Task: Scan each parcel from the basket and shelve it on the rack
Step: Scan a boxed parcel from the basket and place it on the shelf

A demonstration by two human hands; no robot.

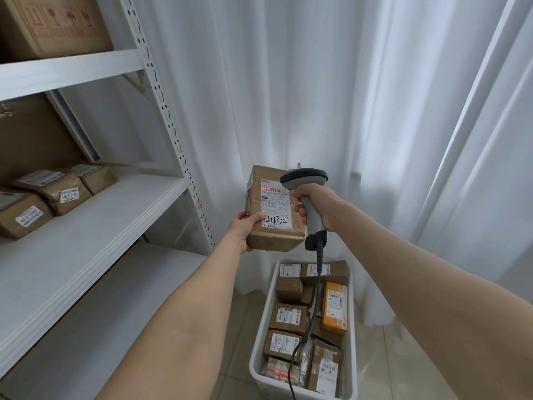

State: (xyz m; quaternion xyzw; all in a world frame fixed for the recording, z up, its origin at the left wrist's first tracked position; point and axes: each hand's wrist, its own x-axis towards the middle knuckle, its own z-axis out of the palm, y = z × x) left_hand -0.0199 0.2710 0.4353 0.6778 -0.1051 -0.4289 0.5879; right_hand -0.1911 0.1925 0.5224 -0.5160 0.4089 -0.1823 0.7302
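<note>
A brown cardboard parcel (271,235) is held up in the air above the white plastic basket (266,381), to the right of the white metal rack (173,131). Its white shipping label (275,206) faces the camera. A printed number beginning "SF0229459135" runs under the barcode, and "4432" is handwritten in black marker near the bottom edge. A red laser line (269,187) lies across the barcode.

The left hand (245,230) cups the parcel's lower left corner, thumb on the front face and the other fingers hidden behind. The right hand (317,207) is wrapped tightly round the handle of a grey handheld barcode scanner (304,179), whose head points at the label. The scanner's black cable (317,284) hangs down into the basket.

The basket stands on the floor, filled with labelled brown parcels and one orange parcel (334,307). Three small brown parcels (57,192) lie on the rack's middle shelf, their stickers upside down and hard to read. A large carton with red handling symbols (43,24) sits on the top shelf.
</note>
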